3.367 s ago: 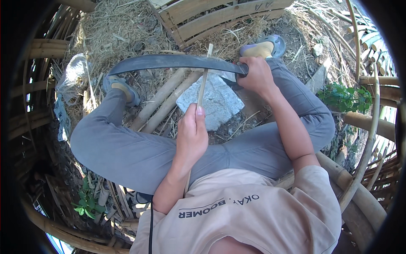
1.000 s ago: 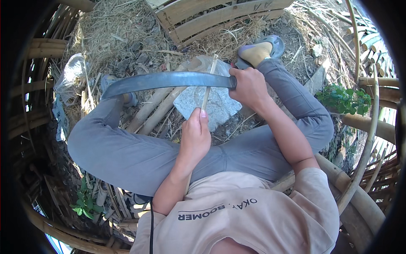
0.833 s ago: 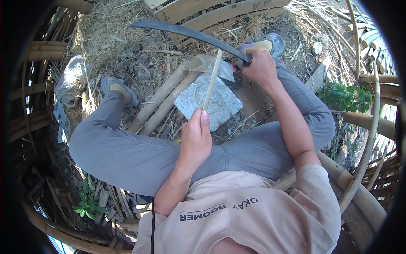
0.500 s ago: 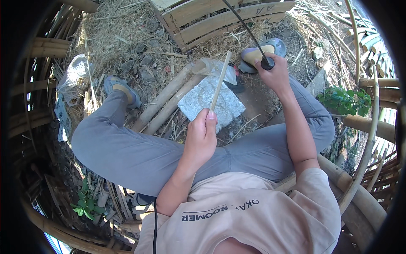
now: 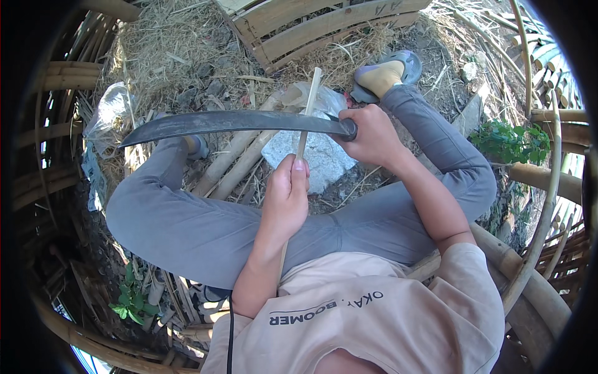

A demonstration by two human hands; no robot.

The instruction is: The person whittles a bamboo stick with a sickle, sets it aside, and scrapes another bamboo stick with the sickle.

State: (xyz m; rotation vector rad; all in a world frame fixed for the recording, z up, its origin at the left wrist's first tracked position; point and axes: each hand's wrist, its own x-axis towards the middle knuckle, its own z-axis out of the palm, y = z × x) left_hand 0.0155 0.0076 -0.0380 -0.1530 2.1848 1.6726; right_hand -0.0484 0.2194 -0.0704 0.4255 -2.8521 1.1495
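Upright in my left hand [image 5: 286,196], whose fingers are wrapped round it, stands a slim pale bamboo strip [image 5: 313,90]. Its lower end shows again below the fist, beside my forearm. My right hand [image 5: 374,137] grips the dark handle of a machete [image 5: 218,123]. The long grey curved blade points left and crosses the strip above my left fist; whether the edge touches it I cannot tell. A flat pale stone block [image 5: 327,167] lies on the ground between my legs, just beyond my left hand and partly covered by it.
Two bamboo poles [image 5: 227,163] lie left of the stone. A wooden crate [image 5: 330,31] stands at the far side, with straw around it. Crumpled clear plastic [image 5: 112,112] is at the left. Bamboo rails [image 5: 548,181] and a leafy plant [image 5: 511,144] are at the right.
My right hand has come nearer and to the left, swinging the machete from pointing away to lying across the strip. My left hand has shifted slightly left and nearer with the strip.
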